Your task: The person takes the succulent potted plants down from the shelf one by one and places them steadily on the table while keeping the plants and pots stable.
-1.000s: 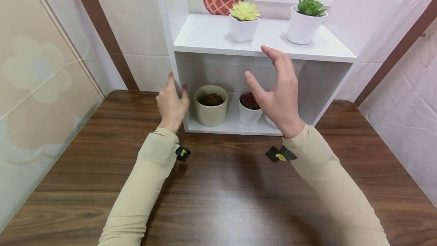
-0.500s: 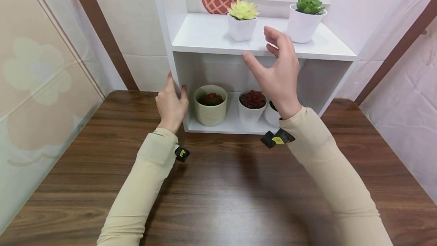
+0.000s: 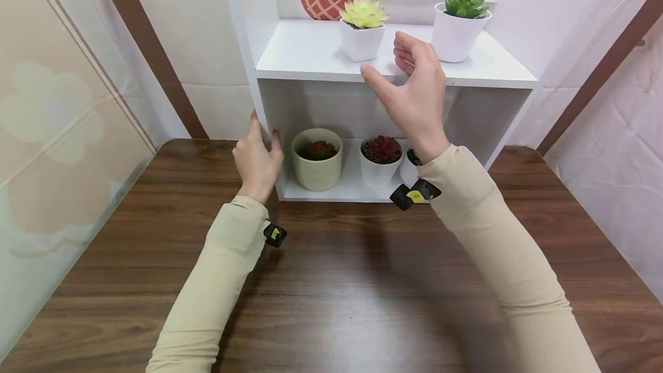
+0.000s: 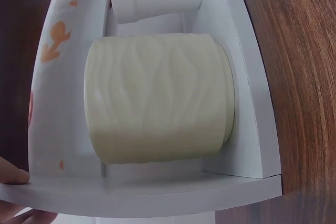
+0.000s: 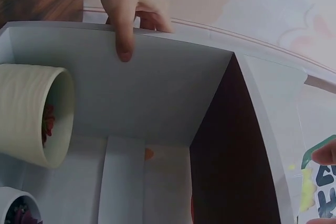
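Note:
My left hand [image 3: 257, 166] grips the left side panel [image 3: 243, 22] of a white two-tier shelf, thumb inside and fingers outside; the right wrist view shows this hand [image 5: 131, 3] over the panel's edge. In front of the upper tier, my right hand [image 3: 414, 96] is raised with thumb and fingers spread apart, holding nothing. Its fingertips are near a yellow-green succulent in a white angular pot [image 3: 361, 45]. To its right stands a green succulent in a round white pot [image 3: 457, 33].
On the lower tier are a cream ribbed pot [image 3: 317, 171], a white pot with a dark red succulent [image 3: 380, 171] and another white pot [image 3: 408, 172], partly hidden by the right forearm. The shelf stands on a brown wooden table [image 3: 331, 292], against a fabric backdrop [image 3: 207, 33].
My right hand has risen from in front of the lower tier to the upper board's level, shifting slightly left towards the yellow-green succulent. My left hand keeps its grip on the panel.

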The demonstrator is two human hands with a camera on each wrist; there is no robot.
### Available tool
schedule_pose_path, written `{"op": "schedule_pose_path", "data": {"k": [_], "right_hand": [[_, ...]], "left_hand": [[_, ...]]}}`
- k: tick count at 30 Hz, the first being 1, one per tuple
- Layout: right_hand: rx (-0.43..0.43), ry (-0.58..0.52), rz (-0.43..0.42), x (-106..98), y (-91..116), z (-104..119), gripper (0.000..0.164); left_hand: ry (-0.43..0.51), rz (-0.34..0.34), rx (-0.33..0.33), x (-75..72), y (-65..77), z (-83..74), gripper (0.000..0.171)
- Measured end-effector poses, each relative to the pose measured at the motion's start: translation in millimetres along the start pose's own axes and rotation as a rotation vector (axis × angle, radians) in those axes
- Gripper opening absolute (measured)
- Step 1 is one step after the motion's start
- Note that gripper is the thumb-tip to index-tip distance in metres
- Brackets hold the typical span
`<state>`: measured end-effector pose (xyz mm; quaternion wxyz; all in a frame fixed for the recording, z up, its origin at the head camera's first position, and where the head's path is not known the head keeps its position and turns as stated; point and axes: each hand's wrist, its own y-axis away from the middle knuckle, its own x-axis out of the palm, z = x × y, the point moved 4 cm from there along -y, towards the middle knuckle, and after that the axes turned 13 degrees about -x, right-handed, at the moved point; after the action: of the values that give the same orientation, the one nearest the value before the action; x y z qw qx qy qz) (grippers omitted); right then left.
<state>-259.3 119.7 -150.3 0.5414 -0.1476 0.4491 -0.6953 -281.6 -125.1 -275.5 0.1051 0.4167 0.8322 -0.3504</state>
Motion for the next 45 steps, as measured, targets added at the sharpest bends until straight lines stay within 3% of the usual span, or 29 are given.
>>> {"op": "schedule_pose_path", "data": {"k": [9, 19, 29, 38, 45], "right_hand": [[0.141, -0.003, 0.093, 4.4, -15.5, 5.2, 0.065], [0.350, 0.085, 0.235, 9.0, -31.2, 6.1, 0.071], [0.361, 0.199, 0.254, 12.6, -42.8, 0.7, 0.068], [0.353, 0.191, 0.201, 17.4, -45.5, -2.0, 0.068], [0.266, 0.193, 0.138, 20.0, -42.7, -1.9, 0.046]], "left_hand": [[-0.010, -0.013, -0.013, -3.8, -3.1, -0.4, 0.045], [-0.011, -0.010, -0.026, -4.3, -1.6, -0.9, 0.044], [-0.015, 0.004, -0.043, -2.6, -0.9, -1.7, 0.043], [-0.007, -0.008, -0.044, -1.9, -1.0, -1.4, 0.043], [0.007, -0.012, -0.039, -0.1, 0.4, -0.3, 0.044]]}}
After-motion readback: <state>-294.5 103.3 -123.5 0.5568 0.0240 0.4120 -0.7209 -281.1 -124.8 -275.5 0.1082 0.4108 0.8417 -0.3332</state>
